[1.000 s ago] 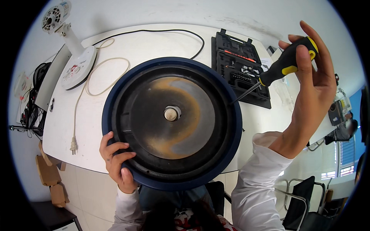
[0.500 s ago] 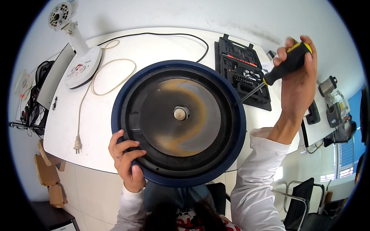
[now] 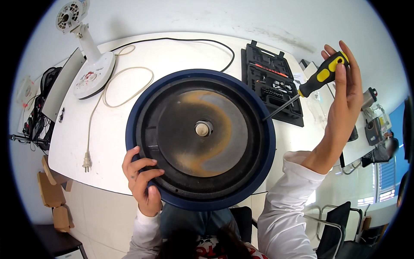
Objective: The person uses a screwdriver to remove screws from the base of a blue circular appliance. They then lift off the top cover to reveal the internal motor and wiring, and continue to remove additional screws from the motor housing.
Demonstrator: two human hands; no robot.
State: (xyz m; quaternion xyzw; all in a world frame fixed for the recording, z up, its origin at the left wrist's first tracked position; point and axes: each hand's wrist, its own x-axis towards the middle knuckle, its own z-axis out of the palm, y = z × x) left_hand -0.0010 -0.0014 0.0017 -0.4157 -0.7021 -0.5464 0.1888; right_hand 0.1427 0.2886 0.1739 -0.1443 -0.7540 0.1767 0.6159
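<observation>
A round cooker base [image 3: 132, 105] with a dark blue rim is tilted toward me at the table's front edge. Inside it lies a round heating plate [image 3: 172, 129], stained brown, with a metal button [image 3: 202, 129] in its middle. My left hand [image 3: 144, 183] grips the rim at the lower left, fingertips over the inner wall. My right hand [image 3: 347, 93] holds a black-and-yellow screwdriver [image 3: 324, 74] between thumb and fingers, the fingers stretched out along the handle. The shaft slants down to the inner right wall of the base; whatever its tip meets there is too small to see.
An open black tool case [image 3: 269, 97] with bits and small tools lies right of the base. A white fan stand [image 3: 92, 73] stands at the left, its pale cord and plug [image 3: 86, 162] on the table. A black cable [image 3: 189, 38] curves behind. Chairs [image 3: 336, 224] stand at the lower right.
My right hand has shifted slightly right and its fingers have straightened. The screwdriver handle has turned, showing its yellow patches. My left hand stays on the rim.
</observation>
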